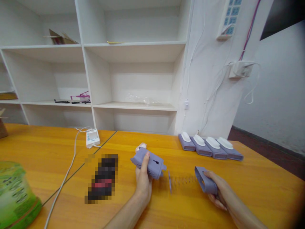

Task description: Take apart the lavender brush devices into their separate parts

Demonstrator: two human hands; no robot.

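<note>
My left hand is closed round a lilac plastic housing with a slot and small holes in its side, held just above the orange table. My right hand grips a smaller lilac cap piece. A thin coil spring with a lilac disc on its left end stretches out from the cap toward the housing. The disc hangs a short way from the housing's end.
A row of several lilac units with white tops stands at the table's back right. A white power strip and its cable lie at the left. A green container sits at the near left; white shelves stand behind.
</note>
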